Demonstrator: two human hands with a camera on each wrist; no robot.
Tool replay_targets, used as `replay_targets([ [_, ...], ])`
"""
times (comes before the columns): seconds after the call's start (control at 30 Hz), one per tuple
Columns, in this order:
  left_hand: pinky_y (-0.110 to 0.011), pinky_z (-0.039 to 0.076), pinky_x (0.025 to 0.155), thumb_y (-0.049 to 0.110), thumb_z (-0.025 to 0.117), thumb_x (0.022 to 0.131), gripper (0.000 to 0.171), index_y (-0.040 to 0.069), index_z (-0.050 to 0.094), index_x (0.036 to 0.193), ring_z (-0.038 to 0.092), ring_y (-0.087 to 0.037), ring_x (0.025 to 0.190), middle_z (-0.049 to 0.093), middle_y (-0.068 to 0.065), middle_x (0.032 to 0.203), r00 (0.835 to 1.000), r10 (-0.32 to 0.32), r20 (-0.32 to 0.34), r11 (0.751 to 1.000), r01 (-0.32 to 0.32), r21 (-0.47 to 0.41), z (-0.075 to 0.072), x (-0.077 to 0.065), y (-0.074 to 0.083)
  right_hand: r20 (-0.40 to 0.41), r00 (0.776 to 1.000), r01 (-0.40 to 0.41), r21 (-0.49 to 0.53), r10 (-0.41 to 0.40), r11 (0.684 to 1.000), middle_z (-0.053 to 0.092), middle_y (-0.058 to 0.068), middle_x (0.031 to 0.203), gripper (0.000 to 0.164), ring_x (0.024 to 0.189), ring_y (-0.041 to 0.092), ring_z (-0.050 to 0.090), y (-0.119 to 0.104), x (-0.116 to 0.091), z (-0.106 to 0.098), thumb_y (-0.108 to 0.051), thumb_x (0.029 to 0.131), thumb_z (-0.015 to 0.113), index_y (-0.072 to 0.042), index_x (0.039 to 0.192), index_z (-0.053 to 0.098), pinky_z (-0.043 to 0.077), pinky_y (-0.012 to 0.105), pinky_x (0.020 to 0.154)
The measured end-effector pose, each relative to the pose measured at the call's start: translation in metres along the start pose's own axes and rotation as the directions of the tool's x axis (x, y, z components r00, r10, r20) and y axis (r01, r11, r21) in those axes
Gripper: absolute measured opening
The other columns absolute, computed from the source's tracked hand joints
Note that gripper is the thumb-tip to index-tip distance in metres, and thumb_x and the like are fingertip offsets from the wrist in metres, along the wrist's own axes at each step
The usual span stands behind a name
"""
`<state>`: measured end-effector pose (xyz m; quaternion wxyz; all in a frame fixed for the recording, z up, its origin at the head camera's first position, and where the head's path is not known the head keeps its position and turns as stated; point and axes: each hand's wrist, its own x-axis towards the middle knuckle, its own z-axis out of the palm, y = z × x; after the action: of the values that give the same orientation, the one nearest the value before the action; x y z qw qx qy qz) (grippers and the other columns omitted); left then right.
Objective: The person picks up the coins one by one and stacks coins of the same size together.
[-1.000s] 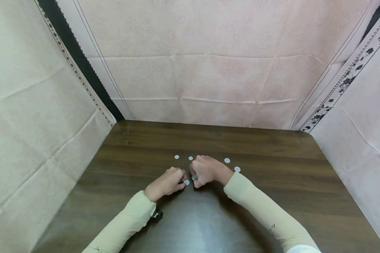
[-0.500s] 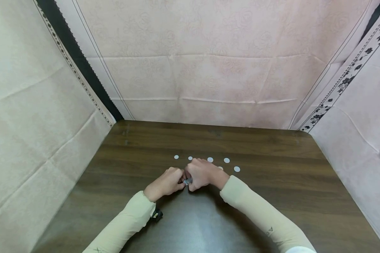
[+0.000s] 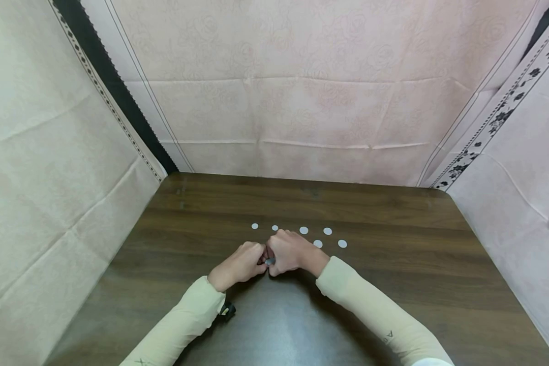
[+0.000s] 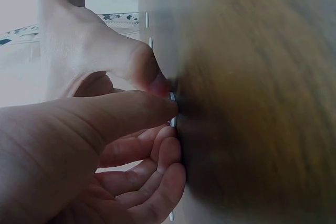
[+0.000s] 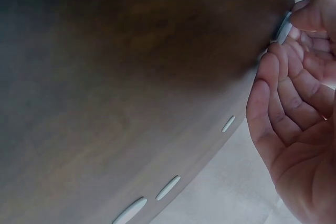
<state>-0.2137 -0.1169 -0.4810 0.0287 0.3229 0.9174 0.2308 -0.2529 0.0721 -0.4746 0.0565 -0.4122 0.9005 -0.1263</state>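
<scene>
Both hands meet at the middle of the table with fingertips down at its surface. My left hand (image 3: 243, 264) pinches a flat white disc (image 4: 174, 115) between thumb and fingers; in the right wrist view that same disc (image 5: 284, 29) stands tilted off the wood. Against it comes my right hand (image 3: 288, 252), its curled fingertips gripping a second white disc (image 5: 261, 56), mostly hidden by the fingers. From the head view only a greyish bit of disc (image 3: 269, 262) shows between the hands. Whether the two discs touch I cannot tell.
Behind the hands, several white discs lie flat: a small disc (image 3: 254, 226), another small one (image 3: 275, 227), and larger ones to the right, such as the disc (image 3: 317, 244) near the right wrist. The brown wooden table (image 3: 370, 213) ends at a pale cloth (image 3: 302, 127).
My right hand has moved left, carrying its disc up to the left hand. This uncovers two discs behind the right wrist. The left hand stays in place.
</scene>
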Motion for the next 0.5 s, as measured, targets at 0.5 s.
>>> replay_targets([
  [0.5,-0.026,0.042,0.063,0.002,0.075,0.091,0.016,0.004,0.062,0.084,0.046,-0.012,0.069,0.057,-0.004,0.076,0.999,-0.034,0.038,0.999,0.034,0.003,-0.0031,0.0,0.0053,0.015,0.999,-0.035,0.172,0.033,0.984,0.071,-0.011,0.072,0.012,0.066,-0.002,0.062,-0.0019,-0.008,-0.0045,-0.01,0.073,0.084,-0.015,0.079,0.075,0.051,0.018,0.062],
])
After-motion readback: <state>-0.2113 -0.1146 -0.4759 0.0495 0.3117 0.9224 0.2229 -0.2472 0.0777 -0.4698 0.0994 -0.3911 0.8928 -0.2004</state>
